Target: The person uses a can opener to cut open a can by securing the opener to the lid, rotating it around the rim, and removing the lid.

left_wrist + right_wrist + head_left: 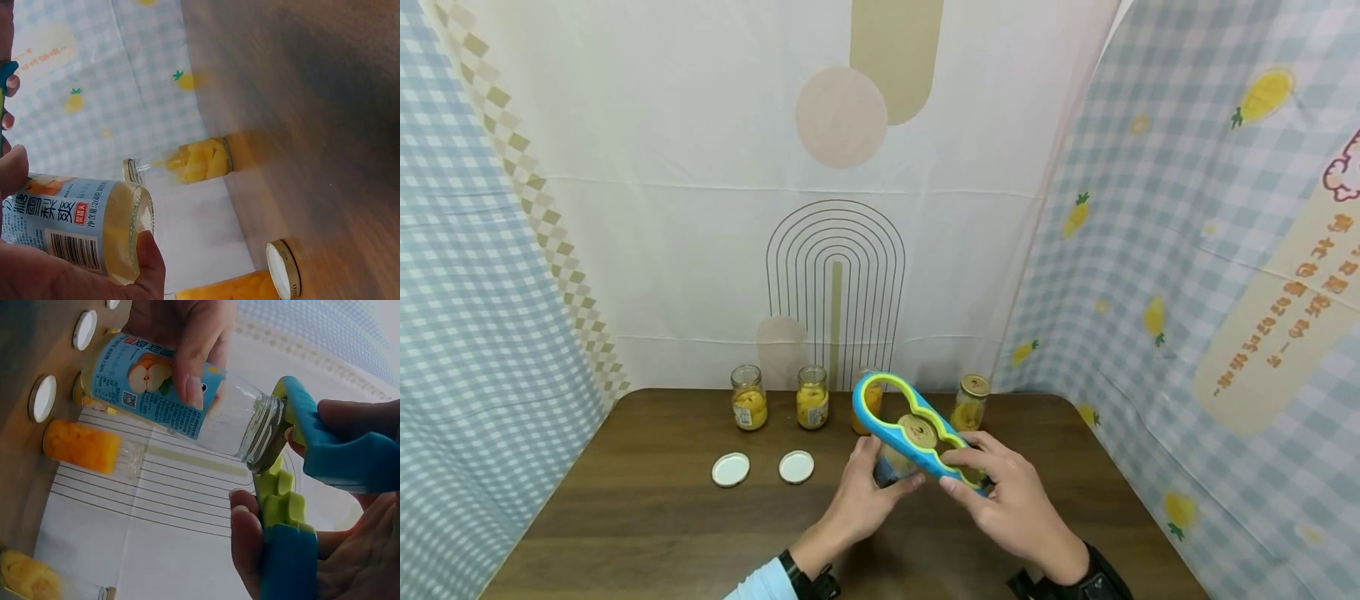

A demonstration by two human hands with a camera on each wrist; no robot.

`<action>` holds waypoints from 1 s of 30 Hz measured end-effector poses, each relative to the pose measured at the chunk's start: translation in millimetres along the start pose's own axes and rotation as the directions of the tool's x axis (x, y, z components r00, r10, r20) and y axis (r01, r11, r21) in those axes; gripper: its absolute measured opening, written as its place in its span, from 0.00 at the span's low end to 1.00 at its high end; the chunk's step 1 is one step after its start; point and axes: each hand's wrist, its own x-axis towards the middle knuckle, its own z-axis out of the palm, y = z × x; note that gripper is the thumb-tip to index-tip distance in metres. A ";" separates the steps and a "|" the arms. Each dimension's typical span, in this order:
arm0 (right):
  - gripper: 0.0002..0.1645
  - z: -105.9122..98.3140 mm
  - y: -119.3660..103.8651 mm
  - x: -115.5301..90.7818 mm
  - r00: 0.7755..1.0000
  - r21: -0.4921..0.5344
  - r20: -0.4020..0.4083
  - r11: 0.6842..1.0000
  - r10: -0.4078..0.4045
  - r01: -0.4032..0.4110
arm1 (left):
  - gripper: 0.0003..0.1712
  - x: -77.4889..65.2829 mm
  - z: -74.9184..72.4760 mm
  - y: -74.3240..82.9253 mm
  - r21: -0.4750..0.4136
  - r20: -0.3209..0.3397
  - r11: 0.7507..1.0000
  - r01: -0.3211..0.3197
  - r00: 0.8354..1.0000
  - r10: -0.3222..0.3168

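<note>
My left hand (857,496) grips a glass jar (150,394) with a light blue label showing a pear. The jar is tilted above the table, its gold lid (919,431) up and towards the right hand. My right hand (1011,500) holds a blue and green jar opener (887,434) by one end, thumb and fingers around its handles. The opener's green scalloped inner edges (278,497) lie around the lid. In the left wrist view, the jar's glass base (139,219) faces the table and the lid end is out of frame.
Two lidless jars of yellow fruit (749,408) (812,404) stand at the back left. Behind the opener is a jar of orange fruit (84,447). A gold-lidded jar (967,408) stands at the back right. Detached lids (731,470) (796,467) (284,269) lie before the lidless jars.
</note>
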 end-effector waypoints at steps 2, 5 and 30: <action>0.12 0.0 -0.3 -0.1 1.000 0.007 0.018 1.000 0.016 -0.016 | 0.42 -0.6 0.5 0.1 -0.005 0.000 1.000 -0.004 1.000 0.004; 0.13 0.5 -0.2 -0.5 0.999 0.013 0.038 0.999 0.031 -0.031 | 0.42 -0.7 1.0 0.0 -0.015 0.000 1.000 -0.015 1.000 0.015; 0.12 -23.4 12.1 11.2 0.967 0.051 0.204 0.988 -0.153 0.146 | 0.30 10.6 -36.2 -17.9 -0.264 0.446 0.964 0.035 0.890 0.090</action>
